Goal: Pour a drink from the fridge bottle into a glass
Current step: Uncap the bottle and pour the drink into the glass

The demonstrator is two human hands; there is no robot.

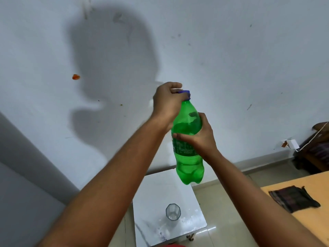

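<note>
Presently: cap (185, 94) not yet removed; nothing poured.
Green bottle (187, 139) held upright mid-air, right hand (201, 138) wrapped round body, left hand (167, 102) closed on cap; glass (173, 212) seemingly empty near white table's (151, 202) front edge.

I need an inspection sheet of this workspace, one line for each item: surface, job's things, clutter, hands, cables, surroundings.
Surface: small white table, with pale marks near its front edge.
Job's things: green bottle held upright in the air, blue cap on; glass upright on the table, looks empty.
Clutter: dark cloth on the wooden table at right.
Hands: left hand grips the cap; right hand wraps the bottle's middle.
Cables: white cable runs from a wall plug.
Surroundings: white wall with an orange spot and a shadow; tiled floor.
</note>
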